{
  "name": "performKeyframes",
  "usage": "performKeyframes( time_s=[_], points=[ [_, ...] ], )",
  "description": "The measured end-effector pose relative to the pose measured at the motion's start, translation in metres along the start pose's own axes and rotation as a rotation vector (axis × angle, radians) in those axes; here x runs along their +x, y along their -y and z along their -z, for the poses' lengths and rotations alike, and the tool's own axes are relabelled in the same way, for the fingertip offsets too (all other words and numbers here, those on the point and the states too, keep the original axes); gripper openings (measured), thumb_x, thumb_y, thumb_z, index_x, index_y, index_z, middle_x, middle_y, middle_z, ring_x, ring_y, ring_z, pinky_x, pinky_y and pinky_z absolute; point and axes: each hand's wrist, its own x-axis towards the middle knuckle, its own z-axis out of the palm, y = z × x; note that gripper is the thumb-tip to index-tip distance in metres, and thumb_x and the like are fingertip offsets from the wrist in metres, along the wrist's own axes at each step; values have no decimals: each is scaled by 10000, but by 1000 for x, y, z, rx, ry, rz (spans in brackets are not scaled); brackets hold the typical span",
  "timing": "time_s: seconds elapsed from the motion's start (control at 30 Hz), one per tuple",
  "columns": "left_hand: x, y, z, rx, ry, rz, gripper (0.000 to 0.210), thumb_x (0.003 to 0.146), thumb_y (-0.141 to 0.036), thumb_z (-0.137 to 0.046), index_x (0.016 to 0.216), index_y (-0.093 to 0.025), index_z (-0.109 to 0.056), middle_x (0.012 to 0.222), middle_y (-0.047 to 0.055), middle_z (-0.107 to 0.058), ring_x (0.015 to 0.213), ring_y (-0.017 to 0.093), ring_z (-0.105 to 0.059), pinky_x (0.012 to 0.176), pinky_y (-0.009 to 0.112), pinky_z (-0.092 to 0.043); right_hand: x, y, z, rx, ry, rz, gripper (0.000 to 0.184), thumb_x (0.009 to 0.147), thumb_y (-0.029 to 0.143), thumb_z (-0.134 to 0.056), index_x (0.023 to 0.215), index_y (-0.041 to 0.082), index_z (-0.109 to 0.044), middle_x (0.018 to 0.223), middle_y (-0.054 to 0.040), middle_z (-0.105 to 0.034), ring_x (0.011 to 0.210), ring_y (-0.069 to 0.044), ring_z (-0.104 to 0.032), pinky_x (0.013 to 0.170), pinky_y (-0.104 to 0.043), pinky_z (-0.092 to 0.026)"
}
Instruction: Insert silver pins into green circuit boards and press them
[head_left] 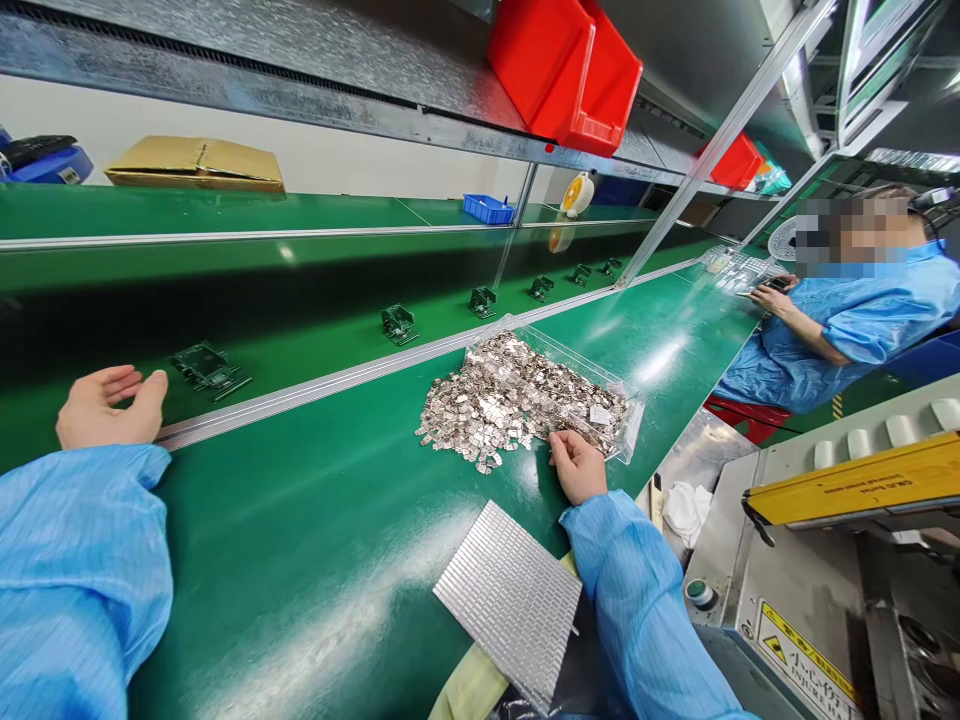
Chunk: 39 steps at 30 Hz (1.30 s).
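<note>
My left hand [111, 408] is over the conveyor's near edge at the left, thumb and fingers apart and holding nothing visible. Just right of its fingertips lies a green circuit board [206, 368] on the belt. My right hand [577, 466] is closed in a pinch at the near edge of a heap of small silvery metal pieces [517, 395]; whatever sits between its fingertips is too small to make out. The heap spills from a clear plastic tray [631, 432] onto the green table. Closer to me lies a silvery plate with a grid of cells [514, 600].
Several more boards [397, 324] sit spaced along the belt [315, 320]. A metal shelf with a red bin [566, 75] hangs above. A machine with a yellow bar [862, 482] stands at right. Beyond it, a co-worker in blue [847, 320] sits at the table.
</note>
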Motion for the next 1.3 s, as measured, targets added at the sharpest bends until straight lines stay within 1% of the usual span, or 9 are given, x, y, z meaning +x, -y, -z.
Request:
performKeyframes(
  time_s=[0.23,0.43,0.6,0.83,1.03,1.17,1.3],
  points=[
    [-2,-3,2,6,12,7,426,671,-290,-690,1059,-123,-636,970,99,-687,1018,285,-658,929,480,-513,0,0,-1,-10,3,15,444,811,621,-478,748,202,-608,514,-7,-582,480,-164,-524,514,-276,-414],
    [-2,-6,1,-24,12,40,414,677,-266,-683,1056,-108,-636,951,103,-677,1022,286,-654,943,489,-504,0,-3,-3,-10,16,17,438,797,621,-503,727,199,-595,511,0,-554,462,-151,-476,475,-269,-372],
    [-1,-7,1,-29,19,68,436,670,-258,-690,1077,-111,-634,995,114,-682,1041,281,-651,948,464,-505,1,-8,-5,-5,14,13,466,794,650,-507,737,197,-601,512,7,-548,457,-144,-464,462,-263,-367],
    [0,-7,0,-33,19,67,426,669,-266,-682,1059,-105,-627,984,117,-679,1019,283,-652,927,491,-509,1,-8,-5,5,31,25,487,769,679,-533,719,198,-595,515,10,-547,444,-130,-458,434,-248,-361],
    [0,-6,1,-23,19,53,391,651,-277,-682,1013,-135,-641,893,70,-652,918,225,-655,905,455,-517,1,-7,-4,-29,11,26,488,778,678,-520,720,201,-602,514,4,-560,450,-139,-471,447,-257,-365],
    [-1,-5,1,-24,7,61,410,648,-274,-684,1031,-130,-650,877,66,-649,908,223,-657,904,454,-517,1,-5,-3,-59,-1,26,492,796,671,-489,720,200,-607,512,-2,-572,456,-148,-486,469,-265,-378],
    [4,0,-1,-16,9,66,435,648,-256,-702,1058,-122,-645,907,80,-664,922,229,-659,910,465,-517,1,-4,-1,-85,7,34,479,834,636,-448,739,199,-619,526,-7,-595,471,-154,-508,505,-269,-398]
  ],
)
